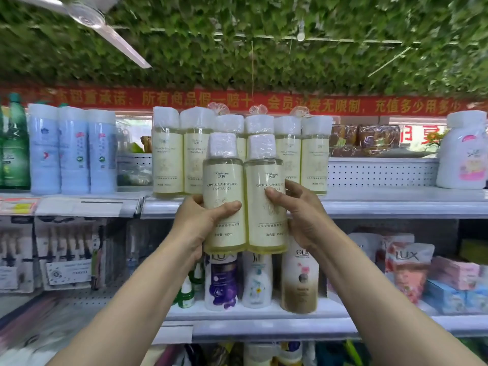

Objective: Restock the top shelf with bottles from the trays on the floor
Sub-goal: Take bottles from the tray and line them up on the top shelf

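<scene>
I hold two pale yellow bottles with white wrapped caps side by side in front of the top shelf [383, 200]. My left hand [196, 225] grips the left bottle [224, 186] around its lower half, thumb across the label. My right hand [298, 212] grips the right bottle [265, 180], thumb on its label. Both bottles are upright, their bases level with the shelf below and their caps overlapping a row of several identical bottles [169, 154] standing on the top shelf behind them.
Blue bottles [74, 151] and green bottles [14, 143] stand on the top shelf at left, a white bottle [464, 151] at far right. Open shelf surface lies right of the yellow row. Lower shelves hold body wash bottles [221, 281] and soap packs [408, 268].
</scene>
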`<act>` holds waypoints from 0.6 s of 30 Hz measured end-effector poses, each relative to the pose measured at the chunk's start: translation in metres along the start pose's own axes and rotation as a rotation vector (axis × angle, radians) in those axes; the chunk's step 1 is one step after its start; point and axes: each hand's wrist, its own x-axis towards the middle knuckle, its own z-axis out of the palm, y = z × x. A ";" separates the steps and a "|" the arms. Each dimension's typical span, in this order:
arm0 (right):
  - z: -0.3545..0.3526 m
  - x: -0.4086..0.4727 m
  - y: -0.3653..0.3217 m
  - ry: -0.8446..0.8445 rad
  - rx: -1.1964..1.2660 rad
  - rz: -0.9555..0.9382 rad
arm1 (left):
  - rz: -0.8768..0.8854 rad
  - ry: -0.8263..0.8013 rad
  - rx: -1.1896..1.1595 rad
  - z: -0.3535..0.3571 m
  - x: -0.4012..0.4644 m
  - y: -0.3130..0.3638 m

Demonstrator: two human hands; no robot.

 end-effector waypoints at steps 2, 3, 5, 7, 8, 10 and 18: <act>-0.003 0.008 -0.008 -0.017 0.006 0.006 | 0.035 0.018 0.025 0.006 0.007 0.008; -0.004 0.013 -0.012 -0.023 0.009 0.007 | 0.052 0.027 0.038 0.008 0.011 0.012; -0.005 0.022 -0.021 -0.031 -0.006 -0.002 | 0.080 0.047 0.054 0.013 0.018 0.021; -0.006 0.032 -0.030 -0.038 -0.030 -0.020 | 0.105 0.059 0.065 0.018 0.027 0.029; -0.006 0.038 -0.035 -0.037 -0.045 -0.032 | 0.115 0.063 0.066 0.020 0.032 0.033; -0.006 0.050 -0.042 -0.029 -0.076 -0.055 | 0.126 0.067 0.066 0.024 0.041 0.041; -0.007 0.084 -0.053 -0.006 -0.074 -0.094 | 0.169 0.075 0.193 0.039 0.069 0.061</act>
